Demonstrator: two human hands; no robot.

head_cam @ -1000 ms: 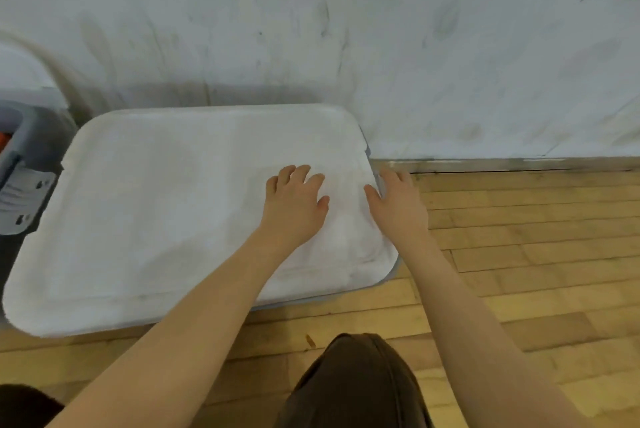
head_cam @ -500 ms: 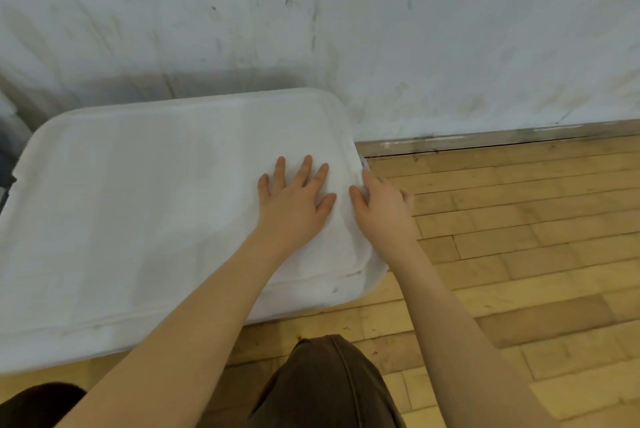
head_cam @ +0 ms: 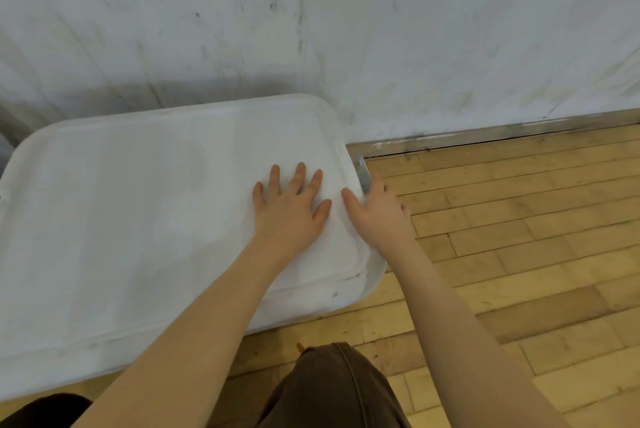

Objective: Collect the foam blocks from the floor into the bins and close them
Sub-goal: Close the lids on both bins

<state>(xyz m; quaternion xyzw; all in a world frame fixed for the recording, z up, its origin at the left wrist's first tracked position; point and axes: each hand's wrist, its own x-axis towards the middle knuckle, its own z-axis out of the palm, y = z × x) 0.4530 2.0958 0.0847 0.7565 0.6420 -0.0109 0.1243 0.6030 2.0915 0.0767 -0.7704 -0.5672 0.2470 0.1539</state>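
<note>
A large white lid [head_cam: 138, 219] covers a bin that stands against the wall; the bin's body is almost wholly hidden under it. My left hand [head_cam: 291, 216] lies flat on the lid near its right end, fingers straight and spread. My right hand [head_cam: 379, 216] is at the lid's right edge, with the thumb on top and the fingers curled down over the rim, just in front of a grey latch [head_cam: 363, 174]. No foam blocks are in view.
A scuffed white wall [head_cam: 381, 29] rises right behind the bin, with a metal strip [head_cam: 485, 135] along its base. Wooden floor [head_cam: 519, 237] stretches to the right and in front. My brown-trousered knee [head_cam: 332, 389] is at the bottom centre.
The view has shifted right, so the grey bin at the far left is out of sight. My left fingers have spread flat on the lid, and my right fingers have curled over its right edge.
</note>
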